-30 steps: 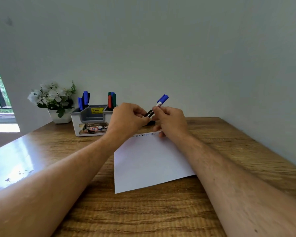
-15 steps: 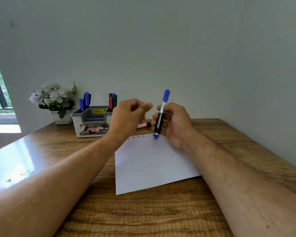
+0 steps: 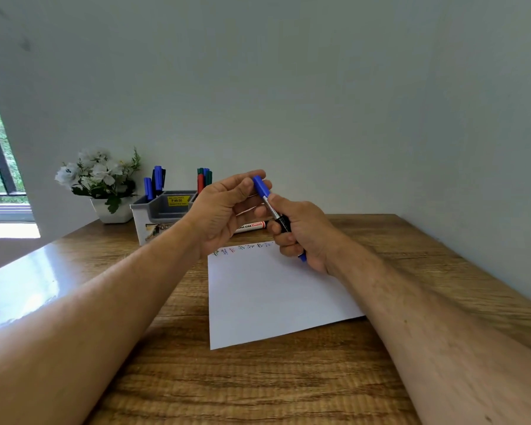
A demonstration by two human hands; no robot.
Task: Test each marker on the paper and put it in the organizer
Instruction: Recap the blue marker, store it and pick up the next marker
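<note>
My right hand [image 3: 304,237] grips the black barrel of a blue marker [image 3: 276,211], held tilted above the far edge of the white paper [image 3: 273,296]. Its blue tail end pokes out below my fist. My left hand [image 3: 224,210] pinches the marker's blue cap [image 3: 260,185] between thumb and fingers. Small colour scribbles run along the paper's far edge [image 3: 242,248]. The grey and white organizer [image 3: 163,210] stands at the back left and holds blue, red and green markers upright. A red-labelled whiteboard marker [image 3: 252,226] lies on the table behind my hands.
A white pot of white flowers [image 3: 100,179] sits left of the organizer, against the wall. The wooden table [image 3: 258,384] runs to a wall at the back and on the right. A window is at the far left.
My left hand, held apart half a second ago, has come back to the marker and now pinches its cap. The right hand has tilted the marker's top leftward.
</note>
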